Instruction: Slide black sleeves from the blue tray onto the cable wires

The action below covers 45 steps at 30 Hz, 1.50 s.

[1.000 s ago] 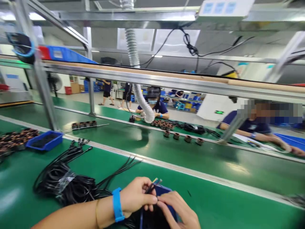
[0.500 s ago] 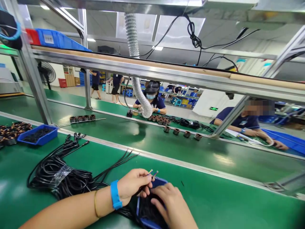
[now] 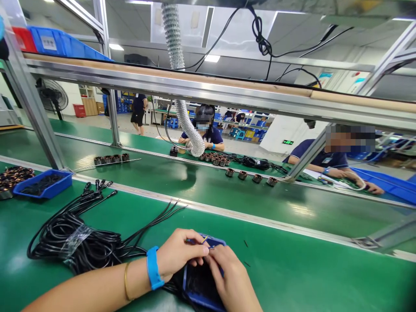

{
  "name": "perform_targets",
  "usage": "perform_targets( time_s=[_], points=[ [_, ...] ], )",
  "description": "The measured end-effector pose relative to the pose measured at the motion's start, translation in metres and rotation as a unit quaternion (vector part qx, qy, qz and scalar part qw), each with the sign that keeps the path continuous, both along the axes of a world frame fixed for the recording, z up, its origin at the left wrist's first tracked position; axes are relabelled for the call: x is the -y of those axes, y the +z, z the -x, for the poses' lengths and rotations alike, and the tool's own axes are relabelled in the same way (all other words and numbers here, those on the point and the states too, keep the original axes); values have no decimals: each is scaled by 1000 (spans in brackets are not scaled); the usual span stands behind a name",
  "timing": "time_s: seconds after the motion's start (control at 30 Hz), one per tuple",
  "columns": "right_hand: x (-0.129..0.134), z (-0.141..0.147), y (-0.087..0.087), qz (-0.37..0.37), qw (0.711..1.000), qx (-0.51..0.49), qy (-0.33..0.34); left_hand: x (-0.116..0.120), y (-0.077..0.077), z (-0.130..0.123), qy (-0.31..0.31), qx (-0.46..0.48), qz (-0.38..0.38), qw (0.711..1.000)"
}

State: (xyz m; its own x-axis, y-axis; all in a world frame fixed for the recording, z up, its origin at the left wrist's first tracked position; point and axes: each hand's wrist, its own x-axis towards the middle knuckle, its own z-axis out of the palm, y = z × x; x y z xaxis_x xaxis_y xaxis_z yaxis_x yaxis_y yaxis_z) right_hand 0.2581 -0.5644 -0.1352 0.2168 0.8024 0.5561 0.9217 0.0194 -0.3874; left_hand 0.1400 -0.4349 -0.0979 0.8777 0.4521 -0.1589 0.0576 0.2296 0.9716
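My left hand [image 3: 185,252], with a blue wristband, pinches the end of a black cable over a blue tray [image 3: 191,288]; a yellow wire tip [image 3: 204,239] sticks up from its fingers. My right hand [image 3: 229,271] meets it there, thumb and fingers pressed together at the wire ends. Whatever those right fingers hold is too small to make out. Dark small pieces lie in the tray under the hands. To the left, a taped bundle of black cables [image 3: 97,242] lies on the green table, its bare ends pointing toward the back.
At left stand another blue tray [image 3: 43,184] and copper-wound parts [image 3: 13,177]. More copper-wound parts [image 3: 112,159] line the far strip. A metal frame rail [image 3: 195,86] crosses above, with a flexible duct [image 3: 186,117] hanging down. Two people sit opposite. Small black bits lie right of my hands.
My right hand has risen from the tray's contents to my left fingertips. A second black bit shows on the table. The view has shifted slightly, and a walking person in the background has moved.
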Motion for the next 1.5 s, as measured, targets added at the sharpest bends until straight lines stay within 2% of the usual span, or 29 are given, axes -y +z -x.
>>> perform_targets(
  time_s=[0.1, 0.17, 0.37, 0.57, 0.7, 0.87, 1.03, 1.23, 1.5],
  points=[
    [5, 1, 12, -100, 994, -41, -17, 2, 1, 0, 6, -19, -12, 1000],
    [8, 1, 17, -125, 991, -47, -21, 2, 1, 0, 6, -24, -13, 1000],
    [11, 0, 16, -118, 992, -43, -13, 2, 1, 2, 6, -20, -20, 1000],
    [9, 5, 25, -141, 989, -50, -11, 2, -3, 1, 12, -20, -20, 1000],
    [8, 7, 20, -98, 992, -77, -1, 1, -4, 0, 22, 16, -28, 999],
    [3, 7, 11, -131, 991, -13, -27, 1, -6, 0, 25, 11, -21, 999],
    [10, -4, 20, -158, 985, -21, -63, 3, -3, 2, 9, 6, -44, 999],
    [12, -3, 27, -160, 986, 11, -32, 4, -1, 3, -10, 6, -66, 998],
    [12, -5, 19, -128, 992, 11, -10, 3, -4, 2, -11, 13, -68, 998]
  ],
)
